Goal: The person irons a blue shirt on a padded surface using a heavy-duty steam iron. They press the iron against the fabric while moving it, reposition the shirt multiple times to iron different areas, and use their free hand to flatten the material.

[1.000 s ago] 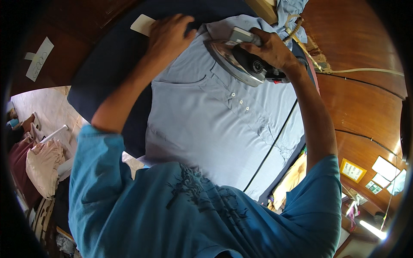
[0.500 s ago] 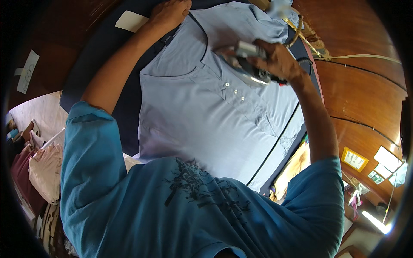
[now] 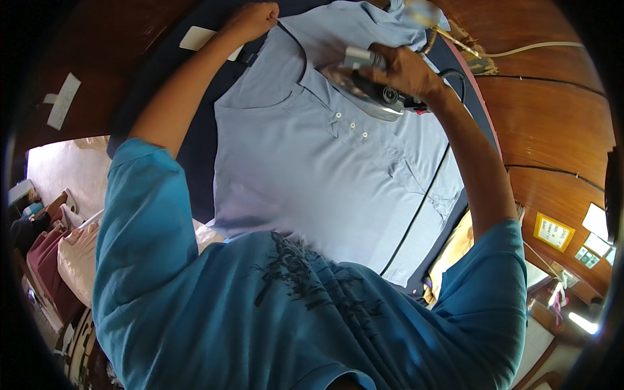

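A light blue garment (image 3: pixel 292 169) with a buttoned placket lies spread on a dark padded board (image 3: pixel 197 156). My right hand (image 3: pixel 409 73) is wrapped round the handle of a clothes iron (image 3: pixel 374 97), whose soleplate rests on the garment just above the small white buttons (image 3: pixel 352 125). At the far left, my left hand (image 3: pixel 252 21) is closed on the garment's edge near the neckline; its fingertips are partly hidden. A dark label (image 3: pixel 247 58) shows at the neck edge. The iron is slightly blurred.
A black cord (image 3: pixel 422 205) runs across the garment toward me. White cards (image 3: pixel 197 38) lie beside my left forearm. Wooden panelling (image 3: pixel 546 123) with cables stands at the right. Pale bundled cloth (image 3: pixel 77 263) lies at the left, yellowish cloth (image 3: pixel 452 253) below my right arm.
The view has shifted slightly. My right hand and the iron sit a little further left over the garment. My left hand keeps its hold at the neckline edge.
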